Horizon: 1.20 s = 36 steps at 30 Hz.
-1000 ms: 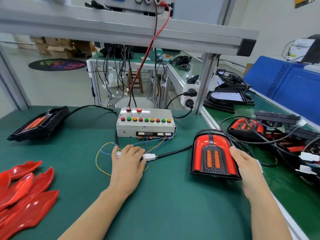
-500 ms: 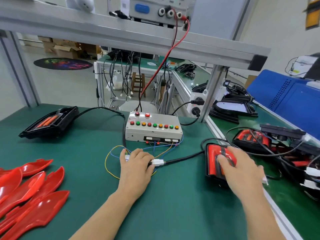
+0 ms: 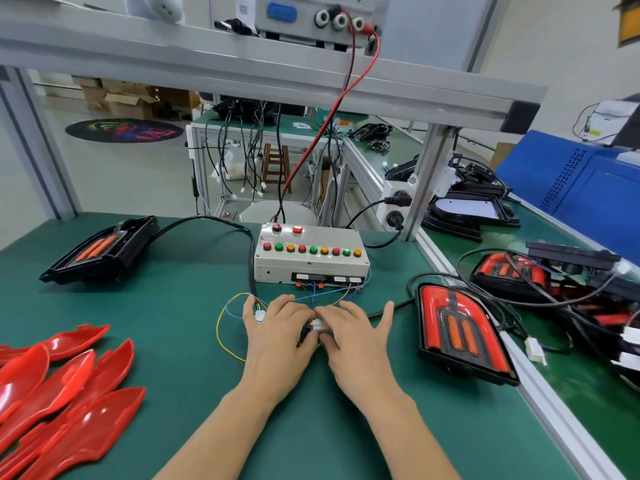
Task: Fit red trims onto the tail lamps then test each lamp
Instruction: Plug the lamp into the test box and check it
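A tail lamp (image 3: 460,332) with a glossy red trim fitted over its black, ribbed housing lies face up at the right edge of the counter (image 3: 180,296), its shape rounded at the far end and squared at the near end, with two orange bars set in a dark centre panel. A black cable runs from its far side toward the middle of the counter, where both hands meet over a small white plastic plug (image 3: 320,325). The left hand (image 3: 280,332) lies curled over the joint, its grip closed round the dark cable end and the plug; the right hand (image 3: 353,336) pinches the white plug from the other side, thumb spread out to the right. Thin blue, yellow and orange wires (image 3: 228,323) loop on the green mat beside the left hand and run up to a grey, boxy test box (image 3: 311,258) just behind the hands, its top studded with round red, green and amber buttons.

At the left rear a second tail lamp (image 3: 100,251) rests tilted, matte black with orange bars and no red trim visible, its black cable curving to the box. At the near left lies a heap of loose red trims (image 3: 62,407), smooth, shiny and leaf-shaped with pointed tips, overlapping one another. Beyond the aluminium rail on the right, more lamps (image 3: 509,271) sit tangled in black cables.
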Motion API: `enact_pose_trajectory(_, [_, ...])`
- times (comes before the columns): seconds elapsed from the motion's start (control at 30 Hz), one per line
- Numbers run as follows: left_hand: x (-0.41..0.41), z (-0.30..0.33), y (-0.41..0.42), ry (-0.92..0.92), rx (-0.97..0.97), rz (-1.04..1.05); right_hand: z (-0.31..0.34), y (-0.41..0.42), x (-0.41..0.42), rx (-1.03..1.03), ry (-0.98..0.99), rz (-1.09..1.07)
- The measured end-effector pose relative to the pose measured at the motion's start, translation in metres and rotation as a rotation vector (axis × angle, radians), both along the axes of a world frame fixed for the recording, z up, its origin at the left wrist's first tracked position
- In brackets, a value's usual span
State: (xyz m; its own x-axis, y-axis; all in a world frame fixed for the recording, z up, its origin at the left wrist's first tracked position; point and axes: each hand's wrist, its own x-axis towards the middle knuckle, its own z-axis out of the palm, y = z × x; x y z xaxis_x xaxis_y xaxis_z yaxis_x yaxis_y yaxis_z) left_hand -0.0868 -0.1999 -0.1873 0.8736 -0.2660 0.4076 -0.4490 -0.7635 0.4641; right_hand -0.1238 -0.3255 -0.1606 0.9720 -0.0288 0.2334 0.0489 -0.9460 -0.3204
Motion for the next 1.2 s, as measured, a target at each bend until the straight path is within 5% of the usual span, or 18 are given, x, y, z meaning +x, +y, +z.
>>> enact_pose_trajectory(1.2, [-0.011, 0.01, -0.012, -0.217, 0.216, 0.164, -0.01, -0.002, 0.003, -0.059, -0.059, 0.047])
